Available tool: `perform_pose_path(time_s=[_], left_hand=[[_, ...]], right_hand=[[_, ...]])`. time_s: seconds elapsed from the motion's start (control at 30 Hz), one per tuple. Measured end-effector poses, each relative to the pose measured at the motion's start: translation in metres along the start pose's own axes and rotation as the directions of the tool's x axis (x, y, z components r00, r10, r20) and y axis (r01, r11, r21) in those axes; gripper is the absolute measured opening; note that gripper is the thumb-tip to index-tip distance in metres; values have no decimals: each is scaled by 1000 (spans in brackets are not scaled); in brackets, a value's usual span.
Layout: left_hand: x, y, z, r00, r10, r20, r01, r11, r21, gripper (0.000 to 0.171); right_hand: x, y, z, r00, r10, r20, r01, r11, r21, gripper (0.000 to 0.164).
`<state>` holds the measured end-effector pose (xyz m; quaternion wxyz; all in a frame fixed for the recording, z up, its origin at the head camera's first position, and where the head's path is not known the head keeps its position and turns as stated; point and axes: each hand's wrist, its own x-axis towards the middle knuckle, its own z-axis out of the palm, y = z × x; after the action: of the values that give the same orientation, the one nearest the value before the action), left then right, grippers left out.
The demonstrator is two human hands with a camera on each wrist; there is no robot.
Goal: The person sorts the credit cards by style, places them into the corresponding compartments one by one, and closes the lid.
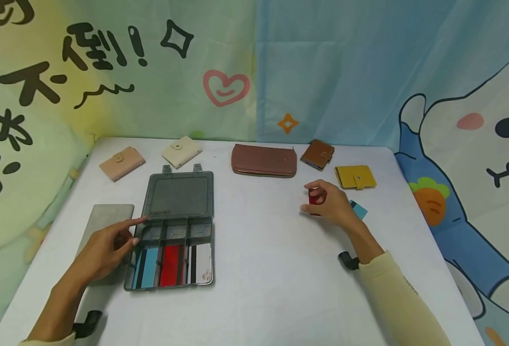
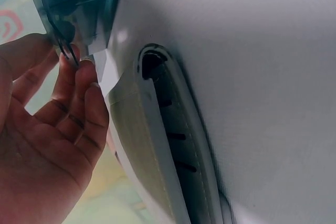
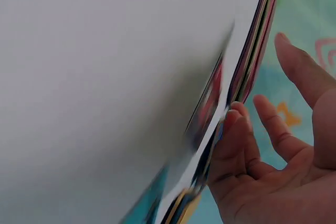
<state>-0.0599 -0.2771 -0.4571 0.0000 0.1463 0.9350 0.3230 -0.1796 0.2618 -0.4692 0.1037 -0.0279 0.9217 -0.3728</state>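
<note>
A grey see-through plastic case (image 1: 200, 283) lies with its lid flipped back. Its front compartments hold blue cards (image 1: 150, 264), red cards (image 1: 169, 266) and white cards (image 1: 203, 264). My left hand (image 1: 107, 247) holds the left edge of this case, index finger stretched toward the hinge. In the left wrist view, its other fingers curl against the case's edge. My right hand (image 1: 329, 204) hovers around a red card (image 3: 210, 95) at the right side of the table, thumb and fingers spread apart. A blue card (image 1: 359, 209) lies beside that hand, partly hidden by the wrist.
A grey wallet (image 1: 107, 221) lies left of the case, partly under my left hand. Along the back are a pink wallet (image 1: 122, 163), a cream wallet (image 1: 182, 151), a long brown wallet (image 1: 264, 160), a small brown wallet (image 1: 317, 154) and a yellow card holder (image 1: 355, 176).
</note>
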Motion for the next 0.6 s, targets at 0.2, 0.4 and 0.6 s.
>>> perform_pose_path(time_s=[0.2, 0.4, 0.6], left_hand=[[0, -1, 0, 1000, 5, -2, -5, 1000, -2, 55], [0, -2, 1, 1000, 6, -6, -6, 1000, 5, 55], [0, -2, 1, 1000, -6, -6, 6, 1000, 14, 55]], right_hand=[[4, 22, -19, 992, 121, -24, -122, 989, -83, 69], [7, 26, -18, 987, 156, -36, -160, 971, -177, 72], [10, 22, -15, 983, 179, -33, -182, 963, -199, 74]])
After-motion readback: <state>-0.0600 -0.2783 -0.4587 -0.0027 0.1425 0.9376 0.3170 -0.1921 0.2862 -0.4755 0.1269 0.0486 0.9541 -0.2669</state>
